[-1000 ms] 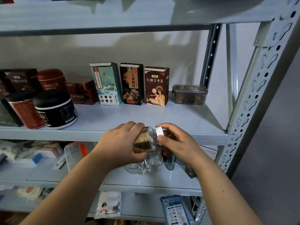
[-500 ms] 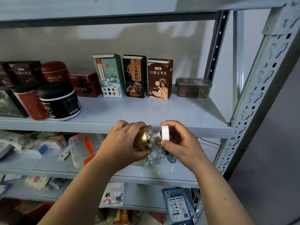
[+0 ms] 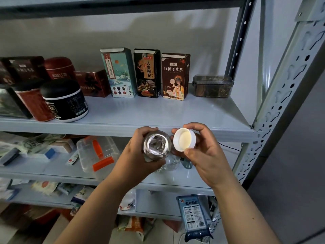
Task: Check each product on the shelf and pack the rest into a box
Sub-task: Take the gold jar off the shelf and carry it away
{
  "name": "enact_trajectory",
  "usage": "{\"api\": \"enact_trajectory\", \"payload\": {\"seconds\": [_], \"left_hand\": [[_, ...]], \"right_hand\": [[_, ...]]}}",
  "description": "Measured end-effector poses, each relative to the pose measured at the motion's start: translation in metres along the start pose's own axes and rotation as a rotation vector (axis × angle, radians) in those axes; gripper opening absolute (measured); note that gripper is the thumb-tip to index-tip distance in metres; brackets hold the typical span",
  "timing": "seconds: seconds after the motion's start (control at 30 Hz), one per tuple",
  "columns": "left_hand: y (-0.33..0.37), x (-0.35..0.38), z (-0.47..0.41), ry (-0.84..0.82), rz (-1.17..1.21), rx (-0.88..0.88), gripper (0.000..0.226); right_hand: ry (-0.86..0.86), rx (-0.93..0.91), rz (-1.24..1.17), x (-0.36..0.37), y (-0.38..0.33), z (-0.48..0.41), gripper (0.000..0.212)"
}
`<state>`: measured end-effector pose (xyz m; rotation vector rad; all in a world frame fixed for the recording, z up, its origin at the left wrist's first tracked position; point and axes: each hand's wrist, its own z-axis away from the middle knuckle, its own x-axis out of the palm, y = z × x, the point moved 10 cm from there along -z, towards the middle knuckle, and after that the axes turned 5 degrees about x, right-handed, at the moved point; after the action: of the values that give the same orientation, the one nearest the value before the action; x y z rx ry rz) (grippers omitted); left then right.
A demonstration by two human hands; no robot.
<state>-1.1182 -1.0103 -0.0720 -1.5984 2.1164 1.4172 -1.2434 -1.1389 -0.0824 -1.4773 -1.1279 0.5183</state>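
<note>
Grey metal shelving [image 3: 158, 118] stocked with packaged goods

At centre frame, three upright cartons [image 3: 147, 73] are lined along the back of the middle board, with a clear lidded tub [image 3: 212, 86] at their right; dark jars [image 3: 66, 101] and red boxes [image 3: 91, 83] are crowded at the left. Clear plastic containers [image 3: 98, 152] and packets [image 3: 15, 152] are spread over the board below.

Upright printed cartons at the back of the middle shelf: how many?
3, side by side: the teal carton leftmost, the black carton in the middle, the brown carton rightmost. Squatter boxes and jars further left are not counted.
</note>
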Motion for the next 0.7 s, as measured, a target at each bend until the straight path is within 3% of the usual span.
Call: {"api": "enact_trajectory", "payload": {"seconds": [0.17, 0.27, 0.43, 0.5, 0.6, 0.7], "left_hand": [[-0.018, 0.012, 0.006, -0.039, 0.255, -0.214, 0.076], [-0.035, 0.018, 0.011, -0.015, 0.489, -0.351, 0.086], [-0.035, 0.023, 0.01, -0.034, 0.587, -0.355, 0.088], [-0.028, 0.018, 0.009, -0.033, 0.469, -0.308, 0.082], [-0.006, -0.002, 0.004, 0.058, 0.073, -0.135, 0.074], [0.004, -0.014, 0.001, 0.128, -0.022, -0.068, 0.076]], "right_hand": [[0.014, 0.024, -0.007, -0.001, -0.001, 0.0, 0.049], [0.008, 0.037, -0.027, 0.0, -0.002, 0.0, 0.049], [-0.031, 0.044, -0.031, 0.003, -0.003, 0.0, 0.049], [-0.04, 0.04, -0.029, 0.004, -0.005, 0.0, 0.048], [-0.028, 0.009, -0.021, 0.001, -0.008, 0.001, 0.046], [-0.016, 0.0, -0.019, -0.002, -0.008, 0.002, 0.047]]}}
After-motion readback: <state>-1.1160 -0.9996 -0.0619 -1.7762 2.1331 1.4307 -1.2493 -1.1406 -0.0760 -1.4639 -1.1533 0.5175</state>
